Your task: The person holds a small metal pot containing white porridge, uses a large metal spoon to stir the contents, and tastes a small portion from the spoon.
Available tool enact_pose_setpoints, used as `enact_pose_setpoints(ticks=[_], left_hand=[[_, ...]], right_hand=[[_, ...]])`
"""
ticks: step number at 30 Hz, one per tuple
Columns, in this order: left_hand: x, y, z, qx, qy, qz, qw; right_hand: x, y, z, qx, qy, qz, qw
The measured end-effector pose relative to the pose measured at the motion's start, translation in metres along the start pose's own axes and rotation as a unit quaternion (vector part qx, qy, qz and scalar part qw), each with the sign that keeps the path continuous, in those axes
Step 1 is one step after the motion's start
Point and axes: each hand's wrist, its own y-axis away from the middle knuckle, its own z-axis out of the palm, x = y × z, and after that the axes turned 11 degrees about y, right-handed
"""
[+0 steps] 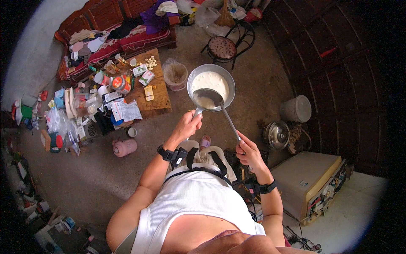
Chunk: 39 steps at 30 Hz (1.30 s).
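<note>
My left hand (187, 125) grips the short handle of a round metal pan (233, 86), held up in front of me above the floor. A pale, creamy liquid (213, 81) with small bubbles or lumps lies in the pan. My right hand (249, 150) is closed around the long handle of a metal ladle (229, 118). The ladle's wide bowl is over the near left part of the pan, with some of the pale liquid showing in it. Whether the bowl touches the pan cannot be told.
A wooden table (163, 103) crowded with jars, boxes and bags stands at left. Beyond the pan are a lined waste bin (175, 76) and a chair (222, 48). To the right are a white bucket (296, 109), a lidded metal pot (277, 135) and a large pale cabinet-like box (301, 181).
</note>
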Motion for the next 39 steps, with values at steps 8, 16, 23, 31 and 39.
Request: enact_pose_setpoints(ticks=[8, 16, 23, 31, 39], left_hand=[[-0.002, -0.002, -0.001, -0.005, 0.0, -0.002, 1.0], [-0.004, -0.002, -0.001, -0.002, -0.003, -0.002, 1.0], [-0.005, -0.003, -0.001, -0.005, 0.005, -0.002, 1.0], [0.002, -0.002, 0.002, 0.0, -0.003, -0.007, 1.0], [-0.009, -0.006, -0.004, -0.015, 0.019, -0.003, 1.0]], right_hand=[[0.006, 0.0, -0.003, -0.007, -0.053, 0.011, 0.998], [0.007, 0.001, -0.003, -0.004, -0.056, -0.003, 0.998], [0.006, 0.004, -0.002, -0.01, -0.065, 0.007, 0.998], [0.002, 0.005, 0.0, -0.009, -0.06, 0.011, 0.998], [0.008, 0.003, 0.001, -0.006, -0.066, 0.013, 0.998]])
